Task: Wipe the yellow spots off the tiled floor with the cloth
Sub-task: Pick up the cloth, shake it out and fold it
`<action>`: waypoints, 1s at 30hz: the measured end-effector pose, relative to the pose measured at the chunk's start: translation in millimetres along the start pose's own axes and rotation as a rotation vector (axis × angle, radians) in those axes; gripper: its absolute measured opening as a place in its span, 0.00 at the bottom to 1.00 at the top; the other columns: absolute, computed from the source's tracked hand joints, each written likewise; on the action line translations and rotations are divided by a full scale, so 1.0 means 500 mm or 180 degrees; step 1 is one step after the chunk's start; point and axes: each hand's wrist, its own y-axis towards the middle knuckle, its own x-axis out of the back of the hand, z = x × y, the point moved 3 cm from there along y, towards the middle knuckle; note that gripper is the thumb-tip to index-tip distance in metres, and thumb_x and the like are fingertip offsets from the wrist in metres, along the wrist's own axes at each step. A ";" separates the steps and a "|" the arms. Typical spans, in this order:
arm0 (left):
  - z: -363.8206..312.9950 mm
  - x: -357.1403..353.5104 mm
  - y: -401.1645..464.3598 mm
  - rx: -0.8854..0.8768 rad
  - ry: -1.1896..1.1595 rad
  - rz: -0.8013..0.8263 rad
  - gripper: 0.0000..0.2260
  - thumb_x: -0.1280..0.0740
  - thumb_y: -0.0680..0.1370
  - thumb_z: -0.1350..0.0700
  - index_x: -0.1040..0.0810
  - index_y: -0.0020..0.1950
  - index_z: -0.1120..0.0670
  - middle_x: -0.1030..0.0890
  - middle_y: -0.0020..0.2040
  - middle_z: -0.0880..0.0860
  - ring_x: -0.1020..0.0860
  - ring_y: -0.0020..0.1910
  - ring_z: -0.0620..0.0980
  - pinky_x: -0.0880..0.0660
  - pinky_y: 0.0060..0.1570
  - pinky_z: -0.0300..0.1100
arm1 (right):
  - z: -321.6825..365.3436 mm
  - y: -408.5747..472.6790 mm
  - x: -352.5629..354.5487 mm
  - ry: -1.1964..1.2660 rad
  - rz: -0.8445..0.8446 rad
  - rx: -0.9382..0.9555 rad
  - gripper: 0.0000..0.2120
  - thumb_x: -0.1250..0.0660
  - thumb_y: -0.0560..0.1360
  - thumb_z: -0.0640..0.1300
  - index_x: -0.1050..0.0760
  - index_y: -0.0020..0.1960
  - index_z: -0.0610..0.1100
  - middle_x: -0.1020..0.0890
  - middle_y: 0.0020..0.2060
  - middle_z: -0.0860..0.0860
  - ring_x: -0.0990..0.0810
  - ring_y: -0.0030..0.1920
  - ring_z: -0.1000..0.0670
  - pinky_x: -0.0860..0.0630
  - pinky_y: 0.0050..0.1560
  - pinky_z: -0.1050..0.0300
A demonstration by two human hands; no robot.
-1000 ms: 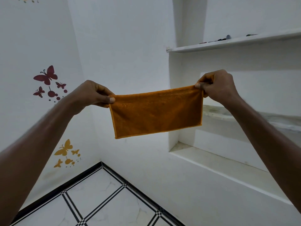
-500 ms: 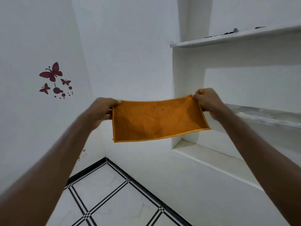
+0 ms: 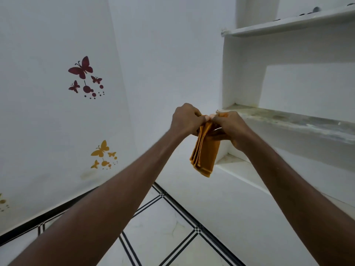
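Note:
An orange cloth (image 3: 206,150) hangs folded into a narrow strip in front of me, at chest height in the room's corner. My left hand (image 3: 185,119) and my right hand (image 3: 228,127) meet at its top edge, and both pinch the folded layers there. The white tiled floor (image 3: 163,227) with black double lines lies below, between my forearms. No yellow spots show on the visible tiles.
White walls close in on the left and ahead, with red butterfly stickers (image 3: 83,73) and yellow ones (image 3: 102,154). Built-in white shelves (image 3: 288,120) fill the right side; small dark items sit on the top shelf (image 3: 288,24).
My hands came together from a wide spread, folding the stretched cloth in half so it now hangs as a narrow strip. The view tilted down slightly.

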 end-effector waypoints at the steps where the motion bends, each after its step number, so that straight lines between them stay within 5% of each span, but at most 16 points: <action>1: -0.003 -0.004 -0.002 -0.0062 0.0095 0.0066 0.14 0.28 0.77 0.49 0.15 0.42 0.60 0.15 0.35 0.57 0.15 0.31 0.52 0.16 0.41 0.47 | -0.005 -0.004 0.006 0.0153 0.0040 -0.0130 0.18 0.40 0.85 0.48 0.23 0.58 0.33 0.14 0.44 0.37 0.12 0.40 0.40 0.16 0.36 0.53; 5: -0.015 -0.020 -0.017 -0.0322 0.0586 0.0411 0.18 0.22 0.69 0.45 0.16 0.43 0.61 0.16 0.36 0.56 0.16 0.36 0.52 0.16 0.42 0.50 | -0.016 -0.020 0.037 0.0668 0.0342 -0.0623 0.28 0.50 0.86 0.57 0.22 0.58 0.36 0.13 0.48 0.37 0.12 0.47 0.38 0.15 0.46 0.47; 8: -0.029 -0.023 -0.028 -0.0557 0.0667 0.0377 0.13 0.22 0.69 0.53 0.16 0.49 0.59 0.16 0.39 0.53 0.17 0.39 0.51 0.17 0.46 0.52 | -0.023 -0.029 0.068 0.0743 0.0500 -0.0505 0.29 0.49 0.85 0.57 0.20 0.59 0.35 0.13 0.51 0.37 0.13 0.52 0.38 0.17 0.56 0.43; 12: -0.059 0.007 -0.040 -0.0632 0.0258 0.0309 0.10 0.27 0.75 0.58 0.16 0.56 0.57 0.14 0.46 0.53 0.16 0.44 0.49 0.16 0.46 0.44 | -0.060 -0.034 0.115 0.0654 -0.0452 -0.0116 0.21 0.42 0.84 0.52 0.17 0.52 0.38 0.12 0.48 0.41 0.13 0.52 0.39 0.16 0.55 0.47; 15: -0.082 0.047 -0.048 -0.0558 -0.0518 0.0508 0.08 0.30 0.79 0.57 0.17 0.56 0.57 0.15 0.48 0.54 0.16 0.46 0.48 0.19 0.40 0.36 | -0.108 -0.038 0.121 0.0825 -0.0994 -0.0267 0.22 0.39 0.82 0.59 0.20 0.54 0.41 0.15 0.55 0.39 0.16 0.54 0.40 0.18 0.54 0.47; 19: -0.063 0.089 -0.047 -0.0291 -0.0993 0.0350 0.08 0.31 0.80 0.57 0.17 0.56 0.57 0.17 0.47 0.53 0.17 0.45 0.48 0.21 0.39 0.36 | -0.142 -0.090 0.049 0.2321 0.0303 -0.1052 0.41 0.48 0.77 0.75 0.30 0.71 0.42 0.22 0.68 0.37 0.22 0.66 0.32 0.27 0.67 0.29; 22: 0.012 0.079 -0.052 0.0181 -0.0771 0.0370 0.09 0.30 0.78 0.56 0.17 0.56 0.58 0.17 0.49 0.54 0.17 0.47 0.51 0.21 0.39 0.39 | -0.142 -0.154 -0.009 0.3160 0.0999 -0.1151 0.43 0.50 0.75 0.77 0.30 0.72 0.45 0.22 0.66 0.33 0.23 0.66 0.28 0.29 0.68 0.26; 24: 0.066 0.069 -0.071 0.0458 -0.0818 0.0578 0.09 0.29 0.78 0.57 0.18 0.56 0.60 0.17 0.49 0.56 0.17 0.46 0.52 0.21 0.37 0.39 | -0.146 -0.192 -0.030 0.3109 0.0774 -0.1248 0.38 0.45 0.76 0.74 0.28 0.71 0.45 0.20 0.65 0.35 0.20 0.64 0.30 0.24 0.64 0.30; 28: 0.143 0.043 -0.121 0.0697 -0.1322 0.1109 0.09 0.31 0.79 0.60 0.18 0.57 0.62 0.15 0.50 0.60 0.15 0.44 0.53 0.19 0.38 0.38 | -0.156 -0.265 -0.043 0.2139 -0.0004 -0.1292 0.14 0.33 0.79 0.48 0.23 0.63 0.46 0.18 0.61 0.40 0.18 0.56 0.36 0.17 0.49 0.41; 30: 0.161 0.010 -0.149 0.0782 -0.1531 0.1446 0.09 0.32 0.80 0.59 0.18 0.58 0.61 0.15 0.51 0.59 0.14 0.47 0.54 0.19 0.40 0.40 | -0.173 -0.307 -0.030 0.1819 -0.0352 -0.1387 0.14 0.31 0.78 0.42 0.25 0.64 0.47 0.18 0.58 0.42 0.19 0.56 0.37 0.19 0.48 0.41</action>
